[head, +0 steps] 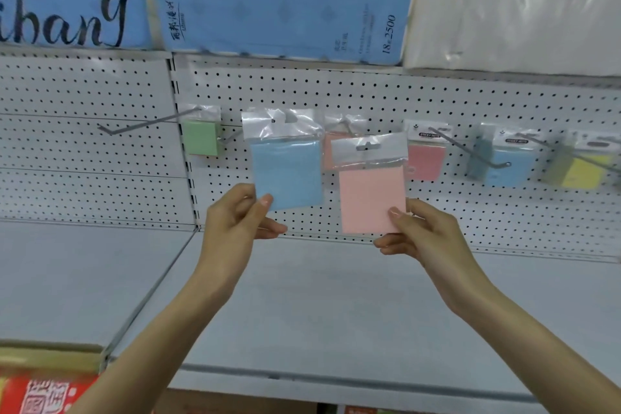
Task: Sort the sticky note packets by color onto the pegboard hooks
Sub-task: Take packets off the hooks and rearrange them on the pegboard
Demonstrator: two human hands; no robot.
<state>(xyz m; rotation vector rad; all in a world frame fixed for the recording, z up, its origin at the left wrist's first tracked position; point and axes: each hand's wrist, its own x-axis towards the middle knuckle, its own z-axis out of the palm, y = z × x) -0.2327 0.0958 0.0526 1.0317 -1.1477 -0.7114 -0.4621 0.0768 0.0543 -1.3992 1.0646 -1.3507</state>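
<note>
A pale grey metal shelf (302, 296) runs below a white pegboard (336, 91) dotted with small dark holes, in what looks like a shop aisle; above it sit large blue packages (268, 3) with dark script and a white plastic-wrapped bundle (517, 10). Thin wire hooks stick out of the board, one bare hook (148, 123) at the left. Hanging on hooks are a green packet (201, 138), a pink packet (425, 158), a blue packet on a hook (510, 165) and a yellow packet (581, 168), each a flat square pad in glossy clear wrap with a header tab. The left hand (235, 222) holds a blue packet (287, 171) by its lower left corner, thumb and fingers (265, 202) pinched shut on it, in front of the board. The right hand (420, 235) holds a pale pink packet (371, 198) by its lower right corner, its thumb and fingers likewise clamped on it. Behind these two a peach packet (332, 148) is mostly hidden. The far-right packets are blurred and the yellow one is cut off by the frame edge. Red printed boxes (43, 393) show partly at bottom left, their print unreadable.
</note>
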